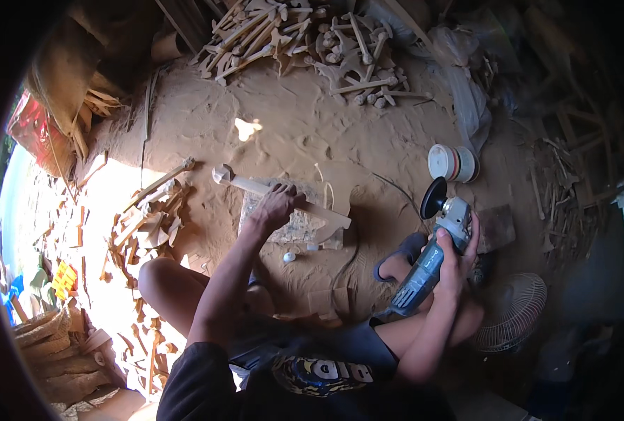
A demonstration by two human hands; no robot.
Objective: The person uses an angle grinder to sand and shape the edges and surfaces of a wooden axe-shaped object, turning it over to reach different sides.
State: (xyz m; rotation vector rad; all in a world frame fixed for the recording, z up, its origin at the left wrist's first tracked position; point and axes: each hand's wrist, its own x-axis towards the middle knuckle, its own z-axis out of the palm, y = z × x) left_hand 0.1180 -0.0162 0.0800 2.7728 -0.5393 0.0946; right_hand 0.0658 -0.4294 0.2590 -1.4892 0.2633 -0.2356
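Note:
My left hand (278, 208) is closed round the middle of a long pale carved wooden piece (252, 184) with a knobbed end at its upper left. The piece lies across a rough, worn block (294, 223) on the ground in front of me. At the right, my right hand (455, 252) grips a blue-green angle grinder (424, 270) by its body near the metal head. The grinder tilts upward, and its round black disc (434, 198) is apart from the wooden piece. Whether the disc turns cannot be made out.
Carved wooden pieces lie in a heap (277, 35) at the far side and another pile (150, 217) to my left. A white tub (454, 163) stands beyond the grinder. A caged fan (512, 312) sits by my right knee. A dark cord (396, 186) crosses the dusty ground.

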